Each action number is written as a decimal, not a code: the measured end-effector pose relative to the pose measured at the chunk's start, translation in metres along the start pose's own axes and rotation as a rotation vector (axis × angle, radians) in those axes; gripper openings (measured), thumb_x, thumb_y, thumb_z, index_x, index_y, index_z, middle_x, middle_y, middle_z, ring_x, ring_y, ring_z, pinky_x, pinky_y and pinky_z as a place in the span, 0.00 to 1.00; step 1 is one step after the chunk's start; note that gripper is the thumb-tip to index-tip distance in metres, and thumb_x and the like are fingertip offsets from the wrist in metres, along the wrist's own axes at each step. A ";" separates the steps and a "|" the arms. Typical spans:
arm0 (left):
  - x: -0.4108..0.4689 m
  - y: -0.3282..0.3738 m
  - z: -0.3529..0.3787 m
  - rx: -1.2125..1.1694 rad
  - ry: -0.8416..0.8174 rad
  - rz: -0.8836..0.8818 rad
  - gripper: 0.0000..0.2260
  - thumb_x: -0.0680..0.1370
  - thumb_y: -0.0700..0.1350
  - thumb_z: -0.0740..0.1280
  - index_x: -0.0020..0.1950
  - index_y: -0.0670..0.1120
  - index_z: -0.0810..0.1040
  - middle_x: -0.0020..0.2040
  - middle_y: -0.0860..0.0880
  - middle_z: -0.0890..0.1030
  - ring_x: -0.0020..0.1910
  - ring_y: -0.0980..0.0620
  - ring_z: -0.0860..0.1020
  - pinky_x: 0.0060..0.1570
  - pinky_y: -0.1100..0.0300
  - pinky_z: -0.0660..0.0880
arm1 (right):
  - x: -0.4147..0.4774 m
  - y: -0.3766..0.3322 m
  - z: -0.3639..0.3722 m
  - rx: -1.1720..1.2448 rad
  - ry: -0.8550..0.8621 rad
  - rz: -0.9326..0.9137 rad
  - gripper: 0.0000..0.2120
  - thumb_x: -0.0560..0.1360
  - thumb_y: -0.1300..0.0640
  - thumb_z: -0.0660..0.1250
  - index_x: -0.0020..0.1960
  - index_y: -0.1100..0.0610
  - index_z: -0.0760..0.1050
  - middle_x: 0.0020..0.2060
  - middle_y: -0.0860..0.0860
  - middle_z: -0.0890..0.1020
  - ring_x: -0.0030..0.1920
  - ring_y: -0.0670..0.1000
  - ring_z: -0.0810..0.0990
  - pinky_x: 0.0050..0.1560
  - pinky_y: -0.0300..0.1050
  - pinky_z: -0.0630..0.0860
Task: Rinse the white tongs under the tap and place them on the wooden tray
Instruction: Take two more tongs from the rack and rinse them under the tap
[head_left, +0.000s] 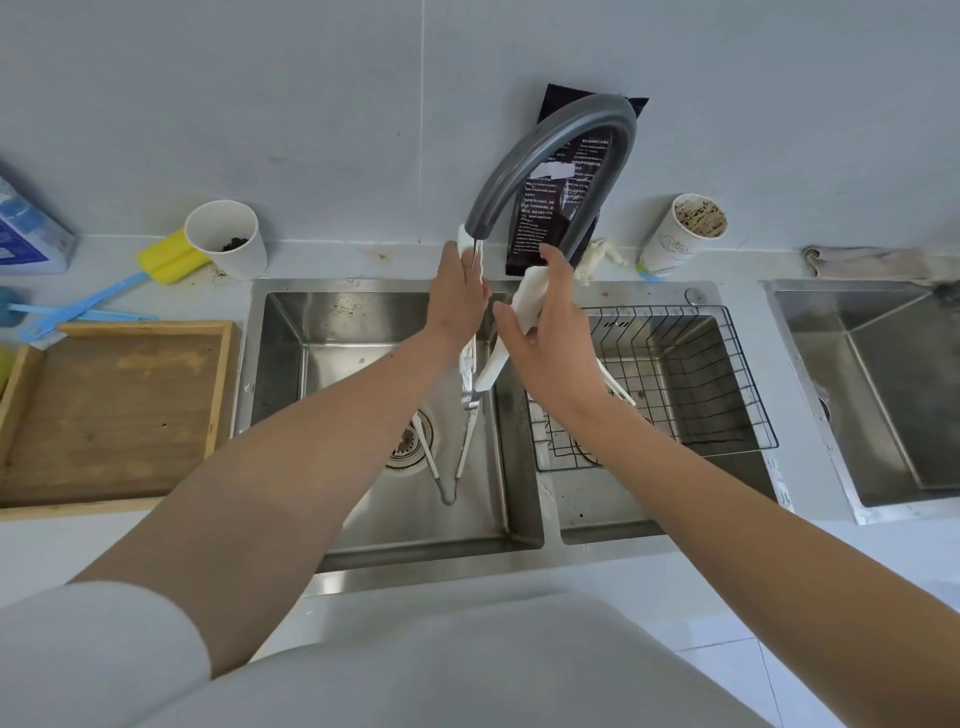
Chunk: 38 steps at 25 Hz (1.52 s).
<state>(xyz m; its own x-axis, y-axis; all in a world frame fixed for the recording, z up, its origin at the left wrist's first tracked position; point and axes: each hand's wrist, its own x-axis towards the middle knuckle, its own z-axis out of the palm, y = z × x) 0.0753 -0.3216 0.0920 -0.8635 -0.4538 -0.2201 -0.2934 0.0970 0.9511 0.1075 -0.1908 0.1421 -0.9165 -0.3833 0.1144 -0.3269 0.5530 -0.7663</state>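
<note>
The rinsing step is judged to be in hand. The white plastic tongs (491, 358) are held over the left basin of the stainless steel double sink (374, 519), one arm gripped in each hand, and a thin stream of water is seen falling from the curved grey tap (545, 156) onto the upper tip. The left hand (457, 296) is closed round one arm directly under the spout; the right hand (550, 332) is closed round the other broad white arm just beside it. A second slim utensil (452, 457) is noted lying in the basin near the drain. The next move is judged to call for a carry leftward to the shallow wooden tray (109, 410), which lies bare on the counter beside the sink. A blue-handled yellow sponge brush (130, 283) and a white paper cup (228, 239) are noted behind the tray; no obstruction to the path is observed
</note>
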 end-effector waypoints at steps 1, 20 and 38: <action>0.002 0.000 -0.001 -0.055 0.003 0.027 0.08 0.85 0.46 0.53 0.50 0.42 0.65 0.37 0.48 0.73 0.33 0.53 0.72 0.30 0.66 0.70 | 0.002 0.004 0.000 0.025 0.016 0.037 0.29 0.80 0.53 0.64 0.75 0.55 0.55 0.45 0.55 0.81 0.42 0.54 0.82 0.45 0.52 0.80; -0.033 -0.011 -0.031 -0.117 -0.283 0.008 0.12 0.83 0.50 0.60 0.56 0.45 0.80 0.41 0.50 0.82 0.37 0.60 0.81 0.40 0.68 0.77 | 0.027 0.052 -0.015 1.103 0.318 0.659 0.16 0.80 0.70 0.59 0.63 0.55 0.65 0.52 0.59 0.78 0.52 0.60 0.81 0.57 0.62 0.80; -0.020 -0.014 -0.044 -0.578 -0.131 -0.272 0.05 0.75 0.45 0.73 0.48 0.48 0.80 0.47 0.48 0.80 0.42 0.53 0.78 0.42 0.61 0.74 | 0.028 0.049 -0.018 1.406 0.143 0.782 0.14 0.83 0.61 0.58 0.67 0.63 0.70 0.58 0.60 0.78 0.60 0.58 0.79 0.69 0.54 0.71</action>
<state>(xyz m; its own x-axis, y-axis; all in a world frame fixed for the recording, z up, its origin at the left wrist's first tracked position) 0.1153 -0.3530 0.0925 -0.8430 -0.2799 -0.4593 -0.2719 -0.5151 0.8128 0.0613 -0.1612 0.1194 -0.7882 -0.2343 -0.5690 0.5919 -0.5417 -0.5969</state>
